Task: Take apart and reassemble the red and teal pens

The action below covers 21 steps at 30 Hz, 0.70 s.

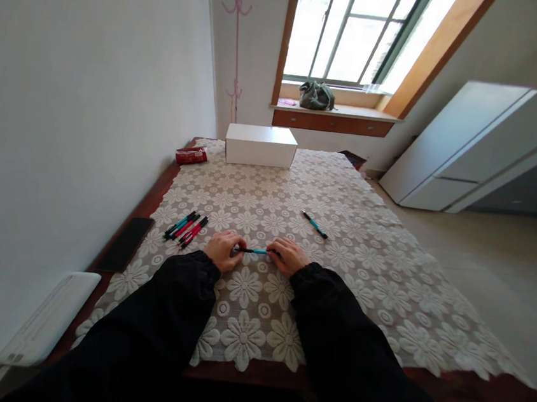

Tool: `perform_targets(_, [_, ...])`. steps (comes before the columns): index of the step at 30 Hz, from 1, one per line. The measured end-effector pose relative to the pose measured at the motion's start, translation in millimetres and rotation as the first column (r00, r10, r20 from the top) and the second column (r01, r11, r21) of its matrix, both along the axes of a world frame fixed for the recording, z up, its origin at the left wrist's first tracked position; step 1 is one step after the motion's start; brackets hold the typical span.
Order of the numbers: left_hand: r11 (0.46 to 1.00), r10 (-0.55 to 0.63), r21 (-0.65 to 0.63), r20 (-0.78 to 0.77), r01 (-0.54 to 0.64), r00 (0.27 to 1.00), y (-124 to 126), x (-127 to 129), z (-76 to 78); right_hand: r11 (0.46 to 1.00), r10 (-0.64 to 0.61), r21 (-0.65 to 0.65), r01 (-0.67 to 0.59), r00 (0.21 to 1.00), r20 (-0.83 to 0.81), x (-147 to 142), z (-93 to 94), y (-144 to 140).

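A slim black and teal pen [259, 251] lies level between my two hands, just at the tablecloth. My left hand [224, 249] has its fingers closed on the black end, and my right hand [288, 255] pinches the other end; both ends are partly hidden by fingers. To the left of my left hand, several teal, red and black pens [185, 228] lie side by side in a loose group. Beyond my right hand, another teal and black pen [314, 224] rests alone at a slant on the cloth.
The table wears a floral lace tablecloth [244, 336]. At its far side stand a white box [261, 147] and a red packet [191, 155]. Along the left edge, by the wall, lie a black phone [126, 243] and a white device [49, 320] with a cable.
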<state>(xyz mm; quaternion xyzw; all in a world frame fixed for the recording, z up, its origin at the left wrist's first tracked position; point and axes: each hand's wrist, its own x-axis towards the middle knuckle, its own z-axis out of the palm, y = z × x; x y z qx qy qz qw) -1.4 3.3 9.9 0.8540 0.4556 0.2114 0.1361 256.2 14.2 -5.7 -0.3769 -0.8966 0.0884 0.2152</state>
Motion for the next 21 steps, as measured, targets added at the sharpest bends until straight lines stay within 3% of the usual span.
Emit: perform_targets(21, [0.997,0.072,-0.020,0.040,-0.071,0.997,0.4,0.1,-0.8,0.997,0.029,0.068,-0.025,0.997,-0.068,2.1,-7.8,5.0])
